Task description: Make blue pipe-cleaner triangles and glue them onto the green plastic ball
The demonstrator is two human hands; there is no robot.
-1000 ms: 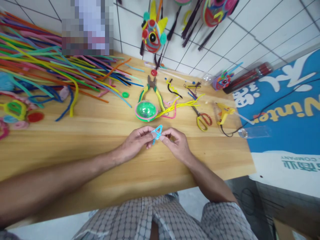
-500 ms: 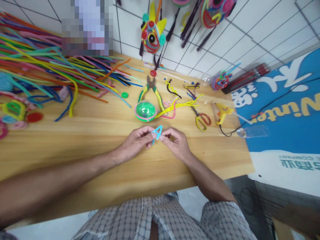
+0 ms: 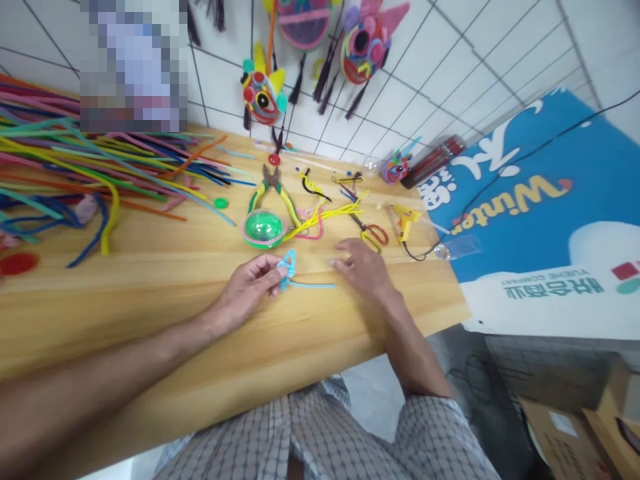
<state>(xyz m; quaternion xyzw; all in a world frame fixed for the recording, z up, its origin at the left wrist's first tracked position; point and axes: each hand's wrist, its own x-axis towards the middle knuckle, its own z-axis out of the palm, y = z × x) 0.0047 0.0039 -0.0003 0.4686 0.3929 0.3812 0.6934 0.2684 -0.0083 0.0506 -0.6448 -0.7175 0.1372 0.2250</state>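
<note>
Light-blue fuzzy stem (image 3: 287, 267), coiled and bent, with a pointed loop at its far end; location: over the near-middle part of the wooden table (image 3: 200, 373), in the left hand. One thin straight tail runs from it to the right, its end free.

Left hand (image 3: 253, 287): thumb and forefinger closed in a pinch on the coiled part; other fingers curled beneath. Right hand (image 3: 366, 268): nothing seen in its grasp; fingers parted and partly curled, pointing left, apart from the tail. It is just on the near side of the scissors (image 3: 376, 235), which have one red and one yellow handle loop.

Far side of the left hand: green shiny shell (image 3: 264, 228) with a pink rim. Behind it, pliers (image 3: 271, 177), handles green and yellow, spread wide, head pointing far. Yellow stems (image 3: 330, 212) extend right from the shell; a bent pink stem (image 3: 321, 229) lies beside them. Small green disc (image 3: 221, 203) left of the pliers.

Right of the scissors: yellow glue gun (image 3: 404, 223). Clear plastic piece (image 3: 463, 247) farther right, over the blue printed board (image 3: 530, 193).

Left far area: large spread of multicoloured stems (image 3: 115, 163); red disc (image 3: 19, 264) on their near side. Colourful decorated head (image 3: 263, 97) with dark tassels hangs before the tiled wall (image 3: 215, 87).
</note>
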